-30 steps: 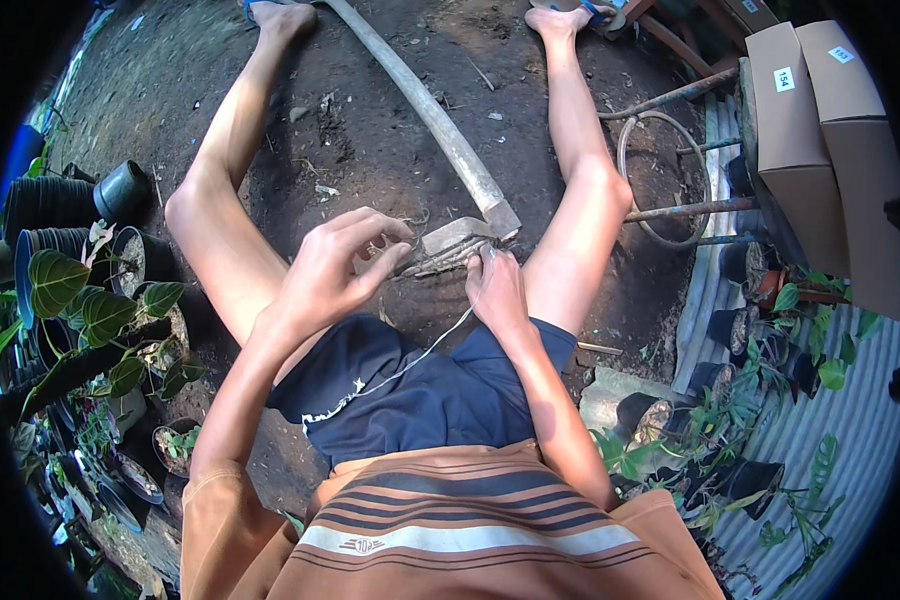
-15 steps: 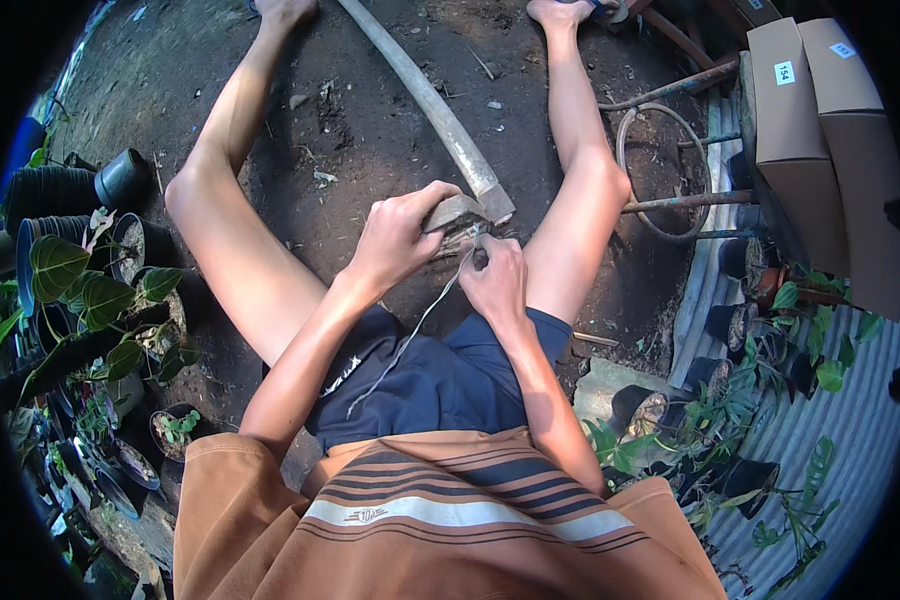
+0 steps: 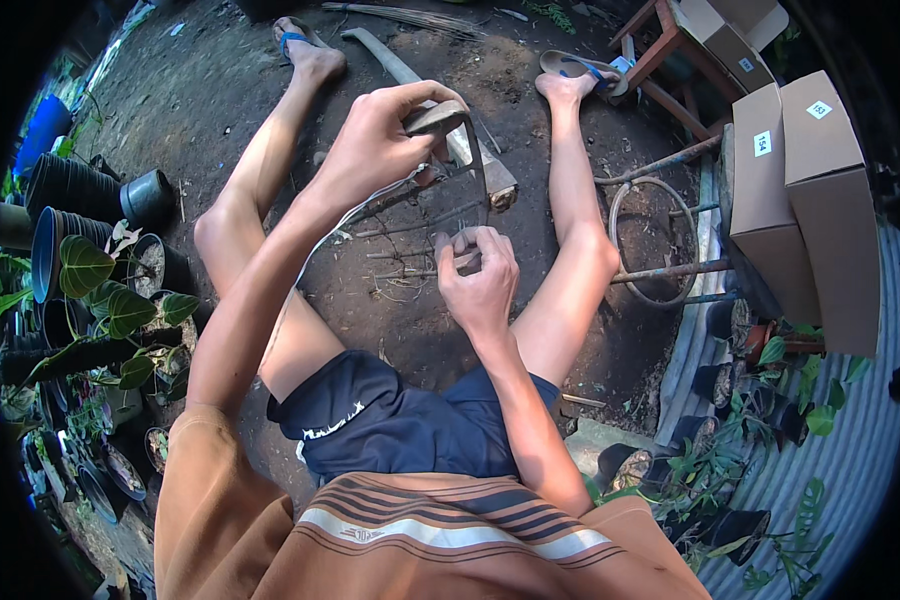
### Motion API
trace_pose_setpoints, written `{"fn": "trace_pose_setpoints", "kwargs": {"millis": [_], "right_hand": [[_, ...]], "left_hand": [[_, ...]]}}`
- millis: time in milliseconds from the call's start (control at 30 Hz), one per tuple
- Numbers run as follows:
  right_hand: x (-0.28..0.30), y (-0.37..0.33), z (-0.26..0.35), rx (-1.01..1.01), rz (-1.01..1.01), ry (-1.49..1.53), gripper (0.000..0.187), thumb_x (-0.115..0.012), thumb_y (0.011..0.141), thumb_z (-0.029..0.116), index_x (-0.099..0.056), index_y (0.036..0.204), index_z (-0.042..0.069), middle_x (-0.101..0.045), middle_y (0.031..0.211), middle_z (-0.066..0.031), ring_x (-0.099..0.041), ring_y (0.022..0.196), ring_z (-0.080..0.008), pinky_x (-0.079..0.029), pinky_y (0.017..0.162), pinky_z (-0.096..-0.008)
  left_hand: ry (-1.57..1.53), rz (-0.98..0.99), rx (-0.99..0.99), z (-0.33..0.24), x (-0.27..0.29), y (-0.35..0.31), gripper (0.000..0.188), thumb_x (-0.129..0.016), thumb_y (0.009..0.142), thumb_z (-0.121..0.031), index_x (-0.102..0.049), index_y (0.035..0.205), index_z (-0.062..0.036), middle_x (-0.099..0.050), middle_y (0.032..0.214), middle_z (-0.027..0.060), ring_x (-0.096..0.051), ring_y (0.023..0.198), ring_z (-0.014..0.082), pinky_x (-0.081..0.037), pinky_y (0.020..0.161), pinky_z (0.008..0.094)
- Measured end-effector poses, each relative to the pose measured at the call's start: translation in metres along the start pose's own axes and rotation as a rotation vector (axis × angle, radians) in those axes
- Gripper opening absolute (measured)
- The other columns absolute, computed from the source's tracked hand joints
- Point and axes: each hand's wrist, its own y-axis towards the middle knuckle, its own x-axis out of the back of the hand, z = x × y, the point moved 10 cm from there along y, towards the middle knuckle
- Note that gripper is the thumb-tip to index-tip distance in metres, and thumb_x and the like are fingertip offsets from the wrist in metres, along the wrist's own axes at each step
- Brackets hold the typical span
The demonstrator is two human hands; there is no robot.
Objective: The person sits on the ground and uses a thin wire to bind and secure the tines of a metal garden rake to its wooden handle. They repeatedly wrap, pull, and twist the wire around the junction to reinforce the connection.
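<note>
The left hand (image 3: 395, 130) is closed around a curved grey-brown piece (image 3: 438, 115) with a dark strip arching down and white string (image 3: 372, 198) trailing; below, the right hand (image 3: 482, 275) is loosely curled, any hold unclear. Behind the piece lies a partly hidden wooden handle (image 3: 385, 60), with twigs (image 3: 400, 226) on the soil (image 3: 390, 310) nearby. Black plant pots (image 3: 148, 198) crowd the left, while a rusty metal frame (image 3: 685, 271) and cardboard boxes (image 3: 762, 180) flank the right.

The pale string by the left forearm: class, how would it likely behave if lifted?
The pale string would probably be floppy, since it bends in a slack curve below the left hand. It is likely light, being so thin. Its loose run might swing or snag, as it trails down toward the left thigh.
</note>
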Motion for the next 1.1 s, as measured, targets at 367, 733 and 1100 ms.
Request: {"fn": "trace_pose_setpoints", "kwargs": {"millis": [367,733,1100], "right_hand": [[0.029,0.05,0.094,0.849,-0.078,0.013,0.021,-0.081,0.079,0.008,-0.06,0.074,0.007,-0.061,0.068,-0.0048,-0.069,0.069,-0.0268,-0.057,0.075,-0.0395],[-0.006,0.047,0.079,-0.614,0.77,0.861,0.033,-0.051,0.109,0.031,-0.065,0.094,0.006,-0.04,0.059,0.011,-0.037,0.049,-0.0008,-0.033,0.051,-0.0208],[0.047,0.036,0.111,0.359,0.337,0.01,0.025,-0.054,0.107,0.016,-0.07,0.095,0.001,-0.058,0.059,0.0015,-0.051,0.041,-0.0094,-0.036,0.042,-0.0268]], "left_hand": [[-0.053,-0.154,0.028,-0.051,0.073,0.037,0.01,-0.067,0.1,-0.01,-0.07,0.108,-0.0044,-0.067,0.079,0.0023,-0.063,0.063,0.0088,-0.055,0.055,0.026],[-0.066,-0.14,-0.075,-0.055,0.1,0.05,0.012,-0.065,0.101,-0.013,-0.069,0.108,-0.0035,-0.069,0.082,0.0039,-0.065,0.064,0.0086,-0.055,0.055,0.0259],[0.061,-0.226,-0.205,-0.058,0.136,0.042,0.017,-0.071,0.095,-0.009,-0.069,0.109,-0.0001,-0.067,0.071,0.0038,-0.064,0.054,0.009,-0.052,0.048,0.0263]]}}
